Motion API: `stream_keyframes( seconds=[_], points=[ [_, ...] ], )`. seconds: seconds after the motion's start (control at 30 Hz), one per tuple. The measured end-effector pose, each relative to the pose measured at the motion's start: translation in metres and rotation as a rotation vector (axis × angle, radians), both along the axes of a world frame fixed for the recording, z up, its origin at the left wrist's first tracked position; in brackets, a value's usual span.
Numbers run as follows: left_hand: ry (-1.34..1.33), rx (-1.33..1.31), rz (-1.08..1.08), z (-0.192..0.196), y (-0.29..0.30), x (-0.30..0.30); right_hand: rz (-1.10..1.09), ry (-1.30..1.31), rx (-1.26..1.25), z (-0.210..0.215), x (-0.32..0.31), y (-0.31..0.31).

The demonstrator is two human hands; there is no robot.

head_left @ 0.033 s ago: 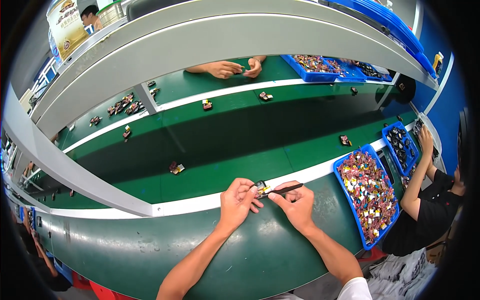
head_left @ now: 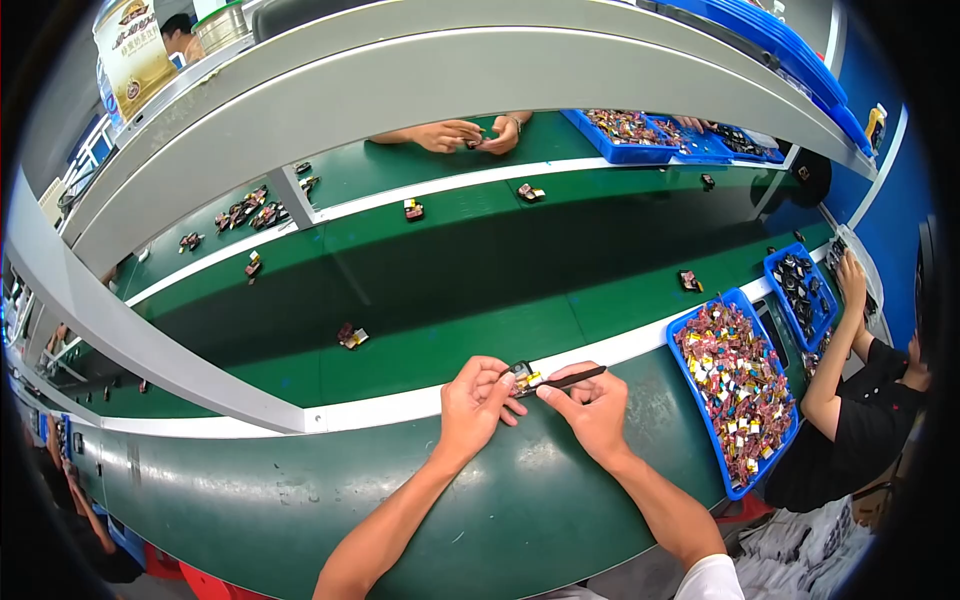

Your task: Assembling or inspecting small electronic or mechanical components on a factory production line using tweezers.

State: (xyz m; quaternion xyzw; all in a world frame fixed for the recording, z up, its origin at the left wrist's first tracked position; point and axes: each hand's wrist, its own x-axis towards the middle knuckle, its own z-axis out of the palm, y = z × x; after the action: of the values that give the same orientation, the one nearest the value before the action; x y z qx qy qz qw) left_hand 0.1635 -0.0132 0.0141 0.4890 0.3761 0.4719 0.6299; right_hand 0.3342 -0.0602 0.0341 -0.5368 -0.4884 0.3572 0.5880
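Note:
My left hand [head_left: 476,403] pinches a small black and yellow part [head_left: 524,377] at the near edge of the green belt [head_left: 450,290]. Opposite it, my right hand [head_left: 592,405] grips a thin black tool [head_left: 572,379] whose tip touches that part. Both hands rest on the dark green bench top [head_left: 300,500] just below the white strip along the belt. A blue tray [head_left: 700,415] heaped with small colourful parts lies to the right of my right hand.
Single small parts [head_left: 351,336] lie scattered on the belt. A person at the right reaches into a second blue tray [head_left: 798,283]. Across the belt another person's hands [head_left: 470,133] work near more blue trays [head_left: 625,133]. A grey shelf [head_left: 420,70] arches overhead.

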Motion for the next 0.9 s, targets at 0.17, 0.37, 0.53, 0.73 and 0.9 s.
stream_keyframes(
  seconds=[0.17,0.37,0.53,0.73,0.9],
  points=[
    [0.025,0.053,-0.009,0.004,-0.003,0.006,0.035,0.294,-0.088,0.003,0.004,0.002],
    [0.025,0.073,-0.006,0.001,-0.002,0.007,0.057,0.230,-0.211,0.007,0.009,0.002],
    [-0.010,0.016,-0.030,-0.002,0.000,0.006,0.085,0.249,-0.071,-0.003,0.011,0.004],
    [-0.067,-0.013,-0.098,0.001,0.001,0.004,0.095,0.222,-0.071,0.004,0.013,0.001],
    [-0.068,-0.033,-0.176,0.001,0.005,-0.001,0.086,0.192,-0.023,0.003,0.013,0.000]
  ],
)
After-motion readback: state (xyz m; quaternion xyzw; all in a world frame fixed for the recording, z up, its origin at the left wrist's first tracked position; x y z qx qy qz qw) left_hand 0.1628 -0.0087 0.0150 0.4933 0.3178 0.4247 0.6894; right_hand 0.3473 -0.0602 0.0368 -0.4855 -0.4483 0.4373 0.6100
